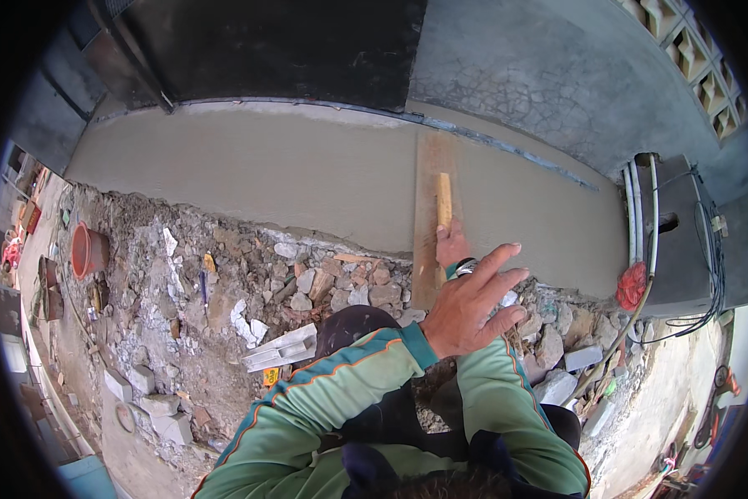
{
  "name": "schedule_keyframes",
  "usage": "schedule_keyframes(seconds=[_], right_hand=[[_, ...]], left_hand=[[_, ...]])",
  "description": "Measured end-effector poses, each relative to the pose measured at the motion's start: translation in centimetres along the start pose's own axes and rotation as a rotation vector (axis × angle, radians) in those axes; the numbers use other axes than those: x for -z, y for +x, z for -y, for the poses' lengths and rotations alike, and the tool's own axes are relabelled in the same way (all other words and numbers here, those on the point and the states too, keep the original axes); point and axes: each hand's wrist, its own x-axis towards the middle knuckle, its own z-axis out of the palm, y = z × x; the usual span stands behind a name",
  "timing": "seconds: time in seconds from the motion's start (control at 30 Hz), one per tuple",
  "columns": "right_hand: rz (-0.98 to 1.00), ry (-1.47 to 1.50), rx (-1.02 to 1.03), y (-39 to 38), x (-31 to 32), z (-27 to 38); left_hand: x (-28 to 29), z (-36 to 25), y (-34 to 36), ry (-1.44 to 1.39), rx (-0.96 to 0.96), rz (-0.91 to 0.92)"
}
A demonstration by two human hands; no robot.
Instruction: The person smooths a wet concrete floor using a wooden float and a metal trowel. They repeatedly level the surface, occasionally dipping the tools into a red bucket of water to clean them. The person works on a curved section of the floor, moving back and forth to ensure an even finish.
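Crossing over the right wrist, the left hand (469, 312) comes out of a green sleeve (332, 378) with its fingers spread apart, holding nothing; whether it touches the wrist below cannot be told. Beyond it, past a shiny wristband (467, 267), the right hand (452, 244) has its fingers clamped on the near end of a yellowish handle (444, 200). That handle sits on a long, flat wooden board (425, 224), which lies across smooth grey concrete (291, 170), its near end sticking out over broken rubble (307, 287).

On the rubble, left of the knees, are a pale grey bar (282, 348) and, just beside it, a small yellow packet (271, 377) with dark printing. Farther left, a reddish bucket (93, 249) leans over. To the right, a red net bag (631, 285) hangs at the foot of some white pipes (632, 212). Along the concrete's far side runs a thin bluish strip (519, 152), with a black panel (291, 54) and a cracked grey wall (523, 83) behind.
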Motion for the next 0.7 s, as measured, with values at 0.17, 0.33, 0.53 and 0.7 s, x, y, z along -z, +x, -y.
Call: schedule_keyframes(seconds=[0.17, 0.33, 0.53, 0.7], right_hand=[[0.152, 0.018, 0.159, -0.1, -2.0, 3.5], [0.052, -0.011, 0.058, 1.7, -1.5, 2.5], [0.0, 0.009, -0.046, -0.8, 2.4, -0.9], [-0.112, 0.063, -0.03, -3.5, 2.6, -3.4]], left_hand=[[0.0, 0.3, -0.3, -0.008, -0.013, -0.01], [-0.2, 0.4, -0.1, -0.03, -0.026, -0.023], [1.4, 1.1, -0.7, 0.005, 0.008, -0.062], [1.6, 0.8, -0.1, -0.01, -0.013, -0.061]])
